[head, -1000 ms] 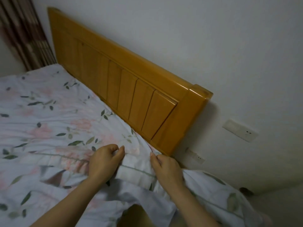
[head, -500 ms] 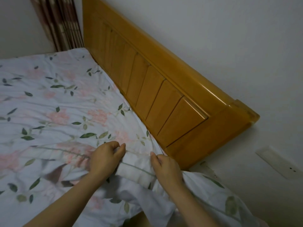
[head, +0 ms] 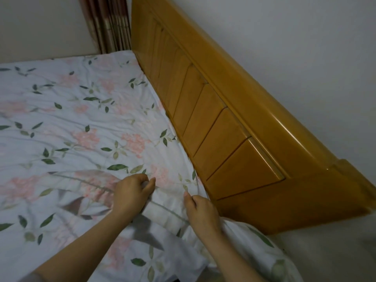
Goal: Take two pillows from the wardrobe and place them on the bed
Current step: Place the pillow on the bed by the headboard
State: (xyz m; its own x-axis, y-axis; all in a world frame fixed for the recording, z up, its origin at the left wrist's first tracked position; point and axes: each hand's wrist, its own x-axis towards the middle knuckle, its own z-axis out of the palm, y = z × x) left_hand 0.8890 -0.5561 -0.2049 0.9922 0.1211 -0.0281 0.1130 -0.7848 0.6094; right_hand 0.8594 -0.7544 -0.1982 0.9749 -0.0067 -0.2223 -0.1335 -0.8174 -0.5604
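The bed is covered by a white floral bedcover [head: 85,127] with pink flowers and green leaves. My left hand [head: 130,197] is closed on a fold of this cover near the bed's corner by the headboard. My right hand [head: 202,212] pinches the same hemmed edge, marked by a thin green stripe, a short way to the right. Both hands rest low on the fabric. No pillow and no wardrobe are in view.
A wooden headboard [head: 234,123] runs diagonally from top centre to the right edge, against a white wall [head: 295,47]. A striped curtain [head: 109,25] hangs at the far corner. The cover's edge droops over the bed's near side at the lower right.
The view has swung so the headboard lies more diagonally and the wall sockets have left the frame. Both hands keep their grip on the cover's edge at about the same spot.
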